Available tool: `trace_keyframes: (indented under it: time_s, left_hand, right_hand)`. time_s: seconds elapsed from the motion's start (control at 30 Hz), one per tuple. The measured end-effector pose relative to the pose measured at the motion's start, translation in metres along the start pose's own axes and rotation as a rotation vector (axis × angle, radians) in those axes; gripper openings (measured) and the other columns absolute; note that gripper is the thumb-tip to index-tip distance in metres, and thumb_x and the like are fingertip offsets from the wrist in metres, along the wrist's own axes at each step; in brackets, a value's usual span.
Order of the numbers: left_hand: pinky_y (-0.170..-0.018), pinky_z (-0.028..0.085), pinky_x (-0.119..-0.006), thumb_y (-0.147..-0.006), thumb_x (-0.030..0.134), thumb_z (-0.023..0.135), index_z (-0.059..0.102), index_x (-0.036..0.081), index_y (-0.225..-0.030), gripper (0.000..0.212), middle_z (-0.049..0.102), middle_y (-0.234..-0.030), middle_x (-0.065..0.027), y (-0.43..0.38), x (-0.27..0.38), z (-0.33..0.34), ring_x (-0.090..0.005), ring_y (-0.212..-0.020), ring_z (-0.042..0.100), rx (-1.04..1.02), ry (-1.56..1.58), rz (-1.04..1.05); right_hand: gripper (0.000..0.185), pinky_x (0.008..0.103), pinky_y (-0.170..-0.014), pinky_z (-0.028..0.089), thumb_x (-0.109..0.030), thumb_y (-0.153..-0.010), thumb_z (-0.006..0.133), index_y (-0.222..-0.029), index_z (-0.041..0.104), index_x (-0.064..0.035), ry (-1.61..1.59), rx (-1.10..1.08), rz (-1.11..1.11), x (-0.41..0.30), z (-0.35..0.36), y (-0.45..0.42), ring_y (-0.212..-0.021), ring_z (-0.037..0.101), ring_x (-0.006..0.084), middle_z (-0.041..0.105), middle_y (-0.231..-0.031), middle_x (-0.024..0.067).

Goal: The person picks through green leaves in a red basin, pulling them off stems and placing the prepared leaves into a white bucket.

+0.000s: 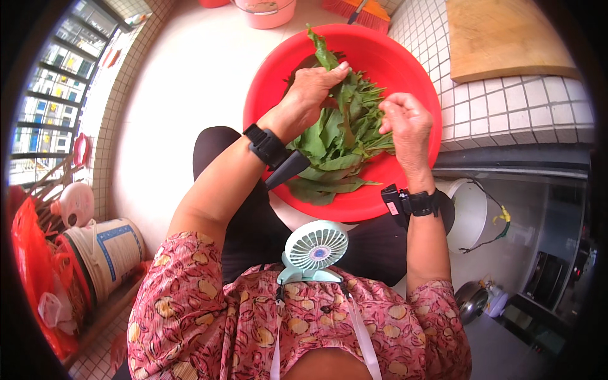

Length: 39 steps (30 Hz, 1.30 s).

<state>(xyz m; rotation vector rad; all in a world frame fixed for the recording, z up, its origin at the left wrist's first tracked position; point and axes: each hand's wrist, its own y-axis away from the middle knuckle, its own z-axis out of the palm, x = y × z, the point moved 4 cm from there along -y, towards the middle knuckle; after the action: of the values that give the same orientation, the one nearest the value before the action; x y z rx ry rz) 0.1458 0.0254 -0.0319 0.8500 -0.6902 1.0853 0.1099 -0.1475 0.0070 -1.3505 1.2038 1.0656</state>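
Note:
A large red plastic basin stands before me, between my knees. Inside lies a loose heap of leafy greens, long leaves to the near left and thin stems to the right. My left hand is above the heap with its thumb pressed on a leafy green stalk that sticks up past the fingers. To its right, my right hand hovers over the stem ends, fingers curled and thumb against the forefinger. Whether a small piece is pinched there cannot be made out. Both wrists wear black strapped devices.
A small pale-green fan hangs at my chest. Beyond the basin are a pink bucket and an orange broom. A wooden board rests on the tiled ledge at right. A white bucket is right; another bucket lies left.

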Motion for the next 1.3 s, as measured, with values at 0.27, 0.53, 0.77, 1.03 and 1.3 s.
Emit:
trace_keyframes:
  time_s: [0.27,0.53,0.77,1.03,1.3]
  left_hand:
    - [-0.075,0.049,-0.030,-0.093,0.027,0.051,0.059,-0.001,-0.109,0.033,0.065,-0.094,-0.0075,-0.001,0.009,0.000,-0.0138,-0.079,0.060,-0.059,-0.276,0.098]
    - [-0.067,0.054,-0.033,-0.094,0.026,0.050,0.058,-0.003,-0.103,0.031,0.064,-0.092,-0.0108,0.007,0.013,0.010,-0.0185,-0.078,0.063,-0.079,-0.094,0.026]
    - [-0.061,0.056,-0.036,-0.092,0.023,0.053,0.058,-0.004,-0.097,0.028,0.064,-0.086,-0.0122,0.002,0.015,0.007,-0.0227,-0.072,0.064,-0.062,-0.015,0.056]
    - [-0.077,0.053,-0.036,-0.095,0.024,0.046,0.054,-0.004,-0.107,0.031,0.063,-0.098,-0.0129,0.000,0.023,-0.005,-0.0217,-0.086,0.063,-0.075,0.097,0.048]
    - [-0.066,0.054,-0.034,-0.092,0.024,0.052,0.058,-0.001,-0.092,0.026,0.062,-0.080,-0.0080,-0.007,0.047,-0.017,-0.0185,-0.067,0.062,0.008,0.165,0.115]
  right_hand:
    - [0.016,0.0232,-0.054,0.044,-0.013,-0.081,0.068,-0.088,0.063,-0.0003,0.278,-0.132,-0.007,0.002,0.014,0.005,-0.058,0.055,0.0063,0.061,-0.065,0.0040]
    - [0.012,0.0232,-0.053,0.042,-0.011,-0.081,0.066,-0.082,0.064,0.0000,0.223,-0.137,-0.042,-0.003,0.013,0.007,-0.057,0.053,0.0064,0.059,-0.062,0.0019]
    - [0.008,0.0224,-0.053,0.041,-0.007,-0.081,0.063,-0.080,0.062,0.0009,0.227,-0.150,-0.008,0.002,0.009,0.007,-0.057,0.051,0.0047,0.059,-0.063,0.0011]
    - [0.006,0.0207,-0.052,0.039,-0.005,-0.080,0.062,-0.079,0.062,0.0012,0.175,-0.153,0.034,0.005,0.004,0.007,-0.058,0.048,0.0024,0.058,-0.063,-0.0018]
    - [0.008,0.0197,-0.050,0.037,-0.007,-0.082,0.063,-0.078,0.062,0.0002,0.163,-0.103,0.037,-0.002,-0.015,0.004,-0.057,0.045,0.0013,0.054,-0.064,-0.0050]
